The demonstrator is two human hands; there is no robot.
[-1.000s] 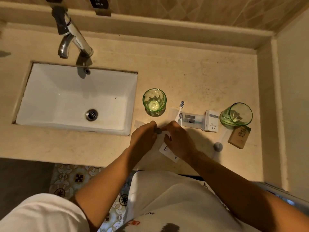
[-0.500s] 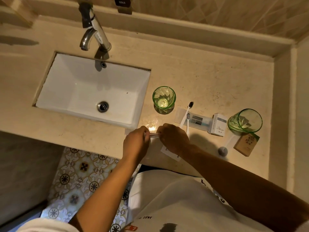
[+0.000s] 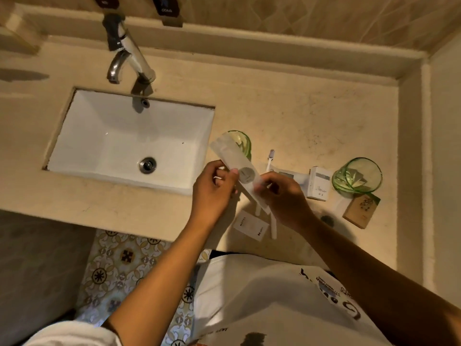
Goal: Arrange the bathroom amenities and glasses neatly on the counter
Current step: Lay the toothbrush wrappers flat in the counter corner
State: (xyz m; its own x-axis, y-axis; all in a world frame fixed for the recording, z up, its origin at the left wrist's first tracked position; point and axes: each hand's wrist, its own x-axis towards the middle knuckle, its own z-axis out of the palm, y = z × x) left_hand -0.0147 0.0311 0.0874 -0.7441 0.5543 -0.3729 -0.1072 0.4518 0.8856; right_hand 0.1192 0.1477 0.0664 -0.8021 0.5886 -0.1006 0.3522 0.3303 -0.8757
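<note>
Above the counter's [image 3: 287, 116] front edge, just right of the sink [image 3: 129, 138], I had my left hand [image 3: 212, 193] and right hand [image 3: 284, 196] pinching the long amenity sachet [image 3: 237, 166] aloft, and I judged a careless swing could topple the green glass [image 3: 243, 143] behind it.

Pale sachet [image 3: 237, 168] with round grey seal, tilted mid-frame, overlapping an upright green glass [image 3: 243, 143]; second green glass [image 3: 359, 177], tipped, right of frame; white box [image 3: 319, 183] standing beside it; brown soap [image 3: 361, 210] below.
</note>
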